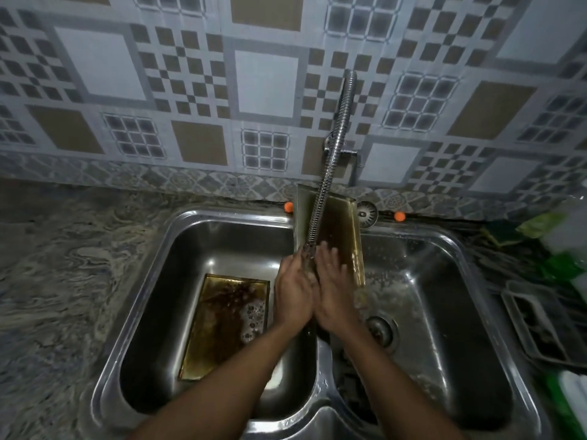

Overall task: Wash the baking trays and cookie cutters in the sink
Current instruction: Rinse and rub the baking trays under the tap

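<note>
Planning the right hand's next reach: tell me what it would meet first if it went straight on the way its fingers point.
Probably the upright baking tray leaning behind the faucet hose; the right hand points up toward it, fingertips already near its face, though depth is unclear.

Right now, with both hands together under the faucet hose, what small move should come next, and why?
Probably the left hand should reach down for the stained tray lying in the left basin. Both hands hold nothing, the right hand meets the left under the hose end, and that tray looks brown and sudsy.
</note>
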Tool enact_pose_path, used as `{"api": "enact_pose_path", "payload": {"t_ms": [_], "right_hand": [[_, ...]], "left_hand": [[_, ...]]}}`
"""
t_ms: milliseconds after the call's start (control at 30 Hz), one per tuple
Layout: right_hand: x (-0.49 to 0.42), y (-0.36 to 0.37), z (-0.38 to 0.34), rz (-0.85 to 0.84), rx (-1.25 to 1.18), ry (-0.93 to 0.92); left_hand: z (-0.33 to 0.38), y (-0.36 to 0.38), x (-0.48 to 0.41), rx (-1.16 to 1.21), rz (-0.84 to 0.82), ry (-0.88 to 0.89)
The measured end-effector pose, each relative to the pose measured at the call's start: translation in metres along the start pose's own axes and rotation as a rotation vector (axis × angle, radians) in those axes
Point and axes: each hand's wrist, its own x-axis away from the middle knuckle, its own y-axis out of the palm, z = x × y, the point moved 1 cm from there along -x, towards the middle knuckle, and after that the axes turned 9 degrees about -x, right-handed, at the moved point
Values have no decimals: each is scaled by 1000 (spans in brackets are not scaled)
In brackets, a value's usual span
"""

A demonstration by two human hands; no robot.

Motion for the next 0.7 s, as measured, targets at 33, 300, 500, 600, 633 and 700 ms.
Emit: {"api": "enact_pose_path", "payload": {"t_ms": [33,300,500,600,633,700], "right_hand": [[5,0,-4,-71,42,-97],[-26,-24,20,-43,195,327],[-50,-12,-14,-255,358,54],[-27,-6,-26,-378,414,-94],[-19,-7,-23,-386,377,-71],[-7,-11,-10,-363,334,47]], "left_hand": [[-2,0,-1,15,-10,-13],[-18,0,6,113,-97,-139],[-21,-3,0,222,-212,-223],[-26,-10,2,318,-220,-304],[-28,-12,4,302,-221,-322],[-32,-15,11,221,-206,-354]]}}
